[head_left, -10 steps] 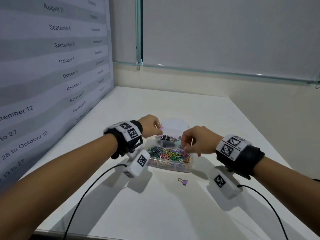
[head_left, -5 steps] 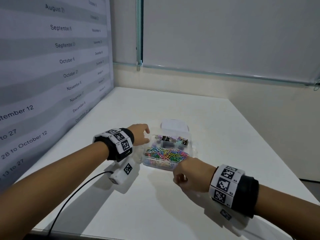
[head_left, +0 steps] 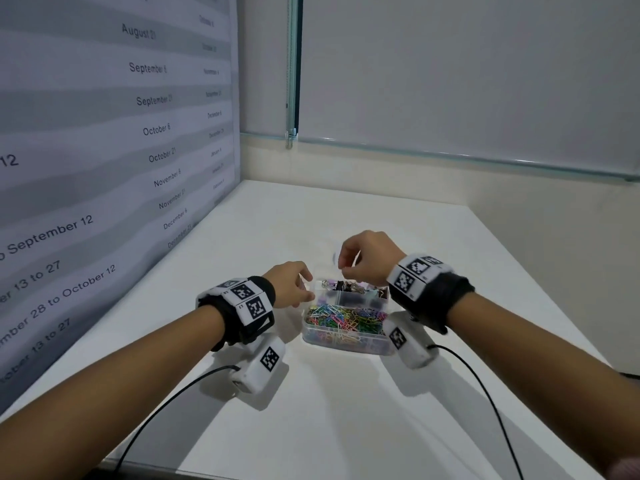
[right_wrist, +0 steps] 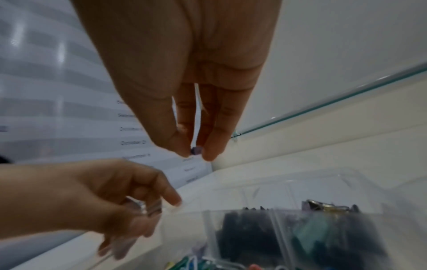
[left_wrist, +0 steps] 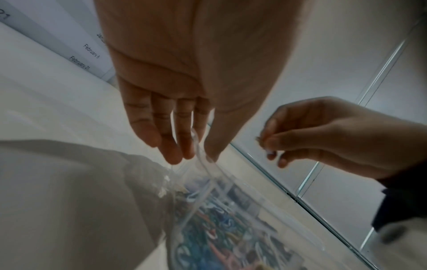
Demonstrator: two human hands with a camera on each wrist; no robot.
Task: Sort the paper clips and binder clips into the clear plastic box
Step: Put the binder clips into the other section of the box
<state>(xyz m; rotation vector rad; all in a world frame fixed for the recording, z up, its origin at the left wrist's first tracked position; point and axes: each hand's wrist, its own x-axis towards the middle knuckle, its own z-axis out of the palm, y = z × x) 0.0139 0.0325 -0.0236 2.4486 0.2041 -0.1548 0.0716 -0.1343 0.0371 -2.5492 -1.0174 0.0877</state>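
Note:
A clear plastic box (head_left: 343,341) sits mid-table. Coloured paper clips (head_left: 346,318) fill its near compartment, and binder clips (head_left: 349,287) lie in the far ones. My left hand (head_left: 304,289) pinches the box's left rim (left_wrist: 203,164), thumb on one side and fingers on the other. My right hand (head_left: 343,268) hovers above the far compartments. Its thumb and fingertips pinch a small purple binder clip (right_wrist: 196,151). In the right wrist view, dark and teal binder clips (right_wrist: 245,235) show through the box wall below the right hand.
The box's clear lid (right_wrist: 289,180) lies open behind it. A panel printed with dates (head_left: 104,150) stands along the left edge of the white table (head_left: 346,427). Wrist-camera cables (head_left: 166,393) trail toward the front edge. The right table edge (head_left: 540,289) drops off.
My right hand went down to the purple binder clip on the table in front of the box, picked it up and rose over the far compartments. My left hand settled on the box's rim.

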